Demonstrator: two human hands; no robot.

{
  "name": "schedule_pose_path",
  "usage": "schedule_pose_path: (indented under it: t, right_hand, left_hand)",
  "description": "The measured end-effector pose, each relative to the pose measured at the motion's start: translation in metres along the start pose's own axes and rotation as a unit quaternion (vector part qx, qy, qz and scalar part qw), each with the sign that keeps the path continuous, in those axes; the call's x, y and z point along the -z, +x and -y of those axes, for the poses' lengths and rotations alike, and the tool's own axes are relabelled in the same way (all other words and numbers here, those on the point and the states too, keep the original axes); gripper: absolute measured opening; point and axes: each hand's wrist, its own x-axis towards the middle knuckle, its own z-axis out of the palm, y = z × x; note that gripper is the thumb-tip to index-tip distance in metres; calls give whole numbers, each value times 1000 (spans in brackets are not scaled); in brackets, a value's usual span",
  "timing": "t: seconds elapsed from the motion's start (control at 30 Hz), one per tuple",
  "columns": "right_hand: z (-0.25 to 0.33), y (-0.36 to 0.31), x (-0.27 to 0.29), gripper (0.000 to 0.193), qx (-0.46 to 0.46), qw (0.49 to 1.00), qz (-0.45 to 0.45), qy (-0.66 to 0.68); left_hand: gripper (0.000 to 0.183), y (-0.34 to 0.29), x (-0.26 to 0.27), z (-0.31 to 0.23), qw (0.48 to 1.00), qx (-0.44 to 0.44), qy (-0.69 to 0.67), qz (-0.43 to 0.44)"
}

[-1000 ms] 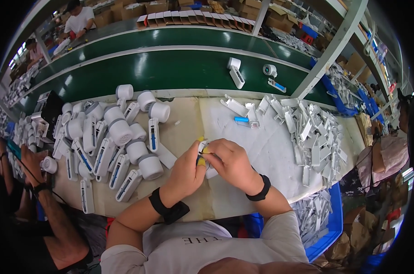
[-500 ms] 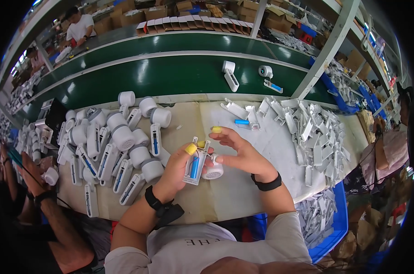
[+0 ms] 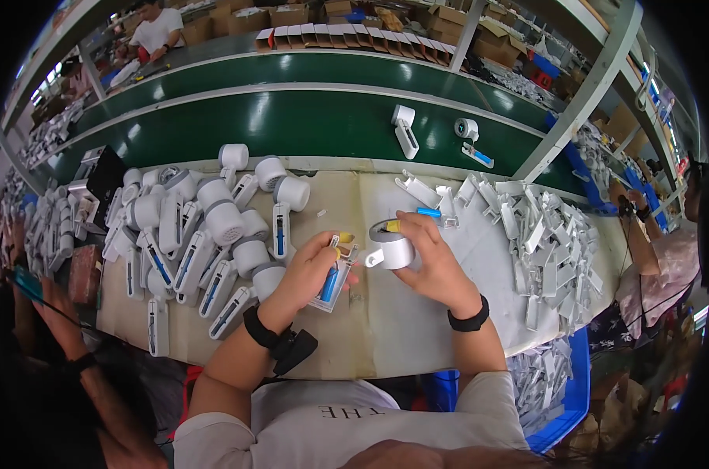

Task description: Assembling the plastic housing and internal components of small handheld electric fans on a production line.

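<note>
Seen from above, a person's two bare hands work over a pale surface (image 3: 448,332), each holding one white part, just beside each other but apart. The left hand (image 3: 301,270) is closed around a slim handle shell (image 3: 342,278), thumb and fingers pinching its sides; its open face is turned up, apparently so the blue cylinder (image 3: 328,286) lying inside stays visible and does not tip out. The right hand (image 3: 436,267) is partly curled, fingers and thumb spread around a round white head (image 3: 399,254), a grip that seems suited to its drum shape and leaves the small tab (image 3: 375,259) on its left free. Yellow finger covers (image 3: 393,226) show on both hands, perhaps for protection or grip. Whether a wire joins the two parts cannot be made out. To the left, a heap of handled units (image 3: 224,223) lies within reach; to the right is a pile of loose shells (image 3: 554,254), with another blue cylinder (image 3: 429,212) near its edge. Keeping the heaps apart probably prevents mixing and leaves the middle free for the hands. Beyond, two more units (image 3: 405,133) rest on a green belt (image 3: 315,125).
</note>
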Motion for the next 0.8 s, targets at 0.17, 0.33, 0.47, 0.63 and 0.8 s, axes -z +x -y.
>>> schedule_pose_path:
  t: [0.17, 0.33, 0.47, 0.63, 0.8]
  right_hand:
    - [-6, 3, 3, 64, 63, 998, -18, -8]
    - [-2, -2, 11, 69, -65, 964, 74, 245]
    - [-2, -1, 8, 70, -58, 984, -5, 169]
    - [-11, 1, 4, 67, 55, 998, -21, 21]
    - [-6, 3, 6, 64, 100, 994, -24, -46]
  left_hand:
    - [27, 8, 4, 12, 997, -19, 51, 59]
    - [27, 1, -8, 5, 998, -33, -26, 43]
    - [24, 1, -6, 5, 997, -43, 44, 50]
    - [19, 2, -2, 4, 998, -2, 14, 59]
    - [15, 3, -3, 5, 998, 2, 37, 49]
